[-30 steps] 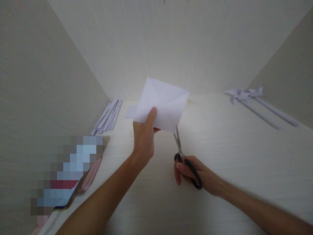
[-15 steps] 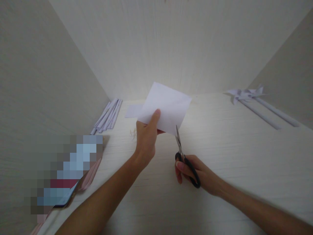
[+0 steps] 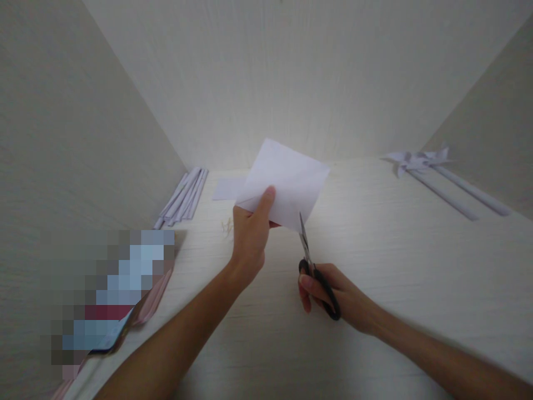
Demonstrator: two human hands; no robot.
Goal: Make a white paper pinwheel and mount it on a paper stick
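My left hand (image 3: 250,233) pinches the lower left edge of a white square sheet of paper (image 3: 289,183), thumb on top, holding it up above the pale wooden table (image 3: 395,266). The sheet shows diagonal creases. My right hand (image 3: 333,297) grips black-handled scissors (image 3: 314,272) with fingers through the loops. The blades point up and reach the paper's lower corner, with the tips at or just inside the edge.
A bundle of rolled white paper sticks (image 3: 185,197) lies at the back left by the wall. Finished paper pinwheels (image 3: 420,161) on sticks lie at the back right. A small paper piece (image 3: 227,189) lies behind the sheet. A blurred-out object (image 3: 112,294) sits at the left.
The paper has turned and shifted slightly right in my left hand. The scissors' blades have come closer together at the paper's lower corner. My right hand has barely moved.
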